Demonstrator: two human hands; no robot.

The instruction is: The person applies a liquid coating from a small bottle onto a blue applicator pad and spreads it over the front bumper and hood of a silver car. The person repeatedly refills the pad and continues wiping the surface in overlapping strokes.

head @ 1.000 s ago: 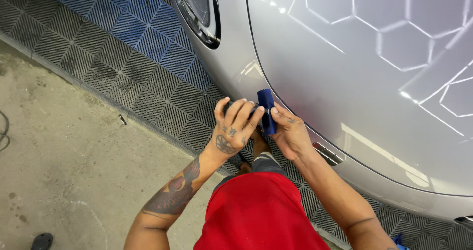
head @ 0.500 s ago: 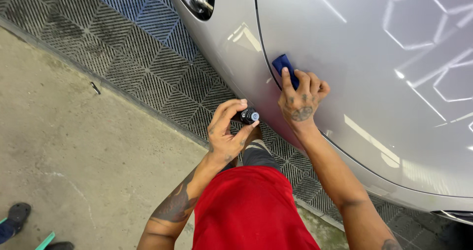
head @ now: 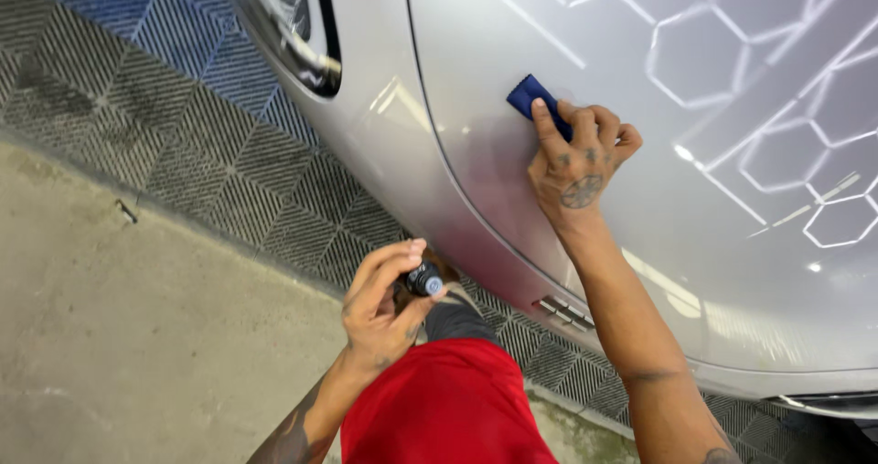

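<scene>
The right hand (head: 585,167) is pressing a small dark-blue rectangular applicator pad (head: 535,98) flat against the glossy silver painted car panel (head: 732,272), fingers spread over its rear half and clamping it to the paint. The pad is sitting just right of the curved panel seam (head: 448,171), its front corner protruding beyond the index fingertip. The left hand (head: 384,309) is closing around a small dark bottle with a pale blue tip (head: 423,281), holding it low, well apart from the pad and above the red garment (head: 448,409).

Risks, as judged: the pad is lying near the seam, so product could be working into the gap and drying there. Uneven finger pressure could be leaving streaks on the gloss. The bottle appears uncapped and tilted; it could be dripping onto the grey patterned floor tiles (head: 229,171) or the clothing.
</scene>
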